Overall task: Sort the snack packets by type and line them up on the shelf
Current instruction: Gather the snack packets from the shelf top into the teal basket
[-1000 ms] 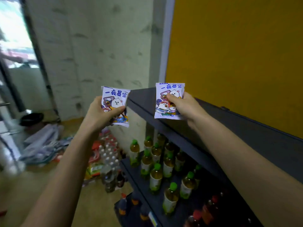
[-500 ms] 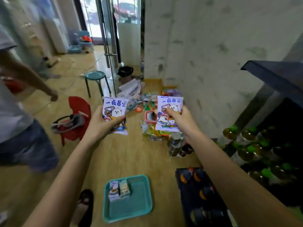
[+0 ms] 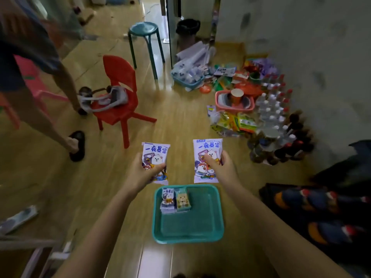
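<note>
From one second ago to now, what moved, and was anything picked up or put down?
The view swung away from the shelf, left and down to the floor; the teal tray now lies below both hands. Nothing was taken or let go: the left hand still holds one white cartoon packet, the right hand a matching packet, side by side.

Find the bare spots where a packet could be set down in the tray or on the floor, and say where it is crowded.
Free: the tray, its right and near parts beside its two packet stacks; the floor between the red chair and the snack pile. Crowded: the tray's far-left corner, and the wall side with bottles.
</note>
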